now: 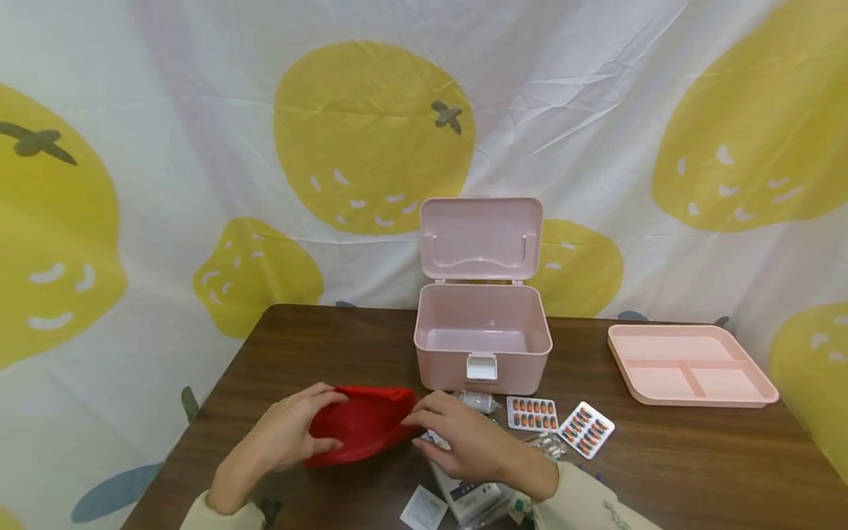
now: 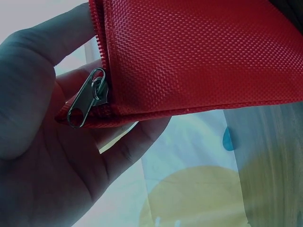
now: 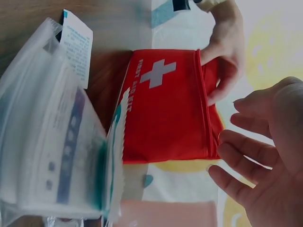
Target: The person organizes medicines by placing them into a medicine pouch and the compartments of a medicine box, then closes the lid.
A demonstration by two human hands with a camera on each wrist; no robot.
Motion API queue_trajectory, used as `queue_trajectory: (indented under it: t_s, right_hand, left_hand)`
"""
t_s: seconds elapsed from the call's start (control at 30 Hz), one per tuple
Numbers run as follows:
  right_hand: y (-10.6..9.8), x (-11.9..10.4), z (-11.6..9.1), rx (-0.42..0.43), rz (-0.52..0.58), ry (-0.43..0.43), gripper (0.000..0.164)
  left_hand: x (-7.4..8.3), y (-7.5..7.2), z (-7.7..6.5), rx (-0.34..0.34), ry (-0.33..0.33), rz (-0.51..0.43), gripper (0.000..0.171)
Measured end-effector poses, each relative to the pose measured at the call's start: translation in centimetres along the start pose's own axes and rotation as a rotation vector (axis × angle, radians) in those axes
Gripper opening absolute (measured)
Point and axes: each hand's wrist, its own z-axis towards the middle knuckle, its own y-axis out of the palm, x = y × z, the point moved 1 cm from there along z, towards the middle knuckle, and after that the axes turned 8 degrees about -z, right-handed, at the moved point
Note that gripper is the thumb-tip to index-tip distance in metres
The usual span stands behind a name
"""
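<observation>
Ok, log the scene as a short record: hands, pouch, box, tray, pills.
Left hand: grips red pouch near its zipper pull
Right hand: at the pouch's opposite end, fingers spread
Pouch: mouth open, printed FIRST AID KIT with a cross
Pink box: lid raised
Divided tray: right of the box, three compartments
Orange-capsule packs: two, lying side by side

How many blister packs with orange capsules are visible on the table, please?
2. The first pack lies in front of the pink box; the second pack lies at an angle to its right. Others may be hidden behind the right hand.
</observation>
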Motion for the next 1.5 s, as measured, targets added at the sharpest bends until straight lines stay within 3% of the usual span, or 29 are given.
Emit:
queue_trajectory:
  t_s: [0.37, 0.8, 1.0, 1.27, 1.5]
  right_hand:
    - [-0.3, 1.9, -1.8, -0.005, 0.186, 0.187, 0.019]
    - [-1.7, 3.9, -4.2, -0.163, 0.327, 0.577, 0.016]
    - [-1.2, 4.2, -5.0, -0.227, 0.38, 0.658, 0.009]
    - [-0.1, 4.0, -5.6, -0.314, 0.667, 0.929, 0.012]
    - [1.1, 3.8, -6.0, -0.344, 0.71, 0.998, 0.018]
  left_hand:
    - [0.1, -0.1, -0.1, 0.001, 0.007, 0.002, 0.054]
    - [0.0, -0.2, 0.1, 0.017, 0.008, 0.016, 0.055]
    - [0.0, -0.1, 0.3, 0.01, -0.003, 0.015, 0.055]
    - [-0.1, -0.2, 0.5, 0.012, -0.003, 0.014, 0.056]
    - [0.0, -0.2, 0.5, 0.014, 0.003, 0.023, 0.057]
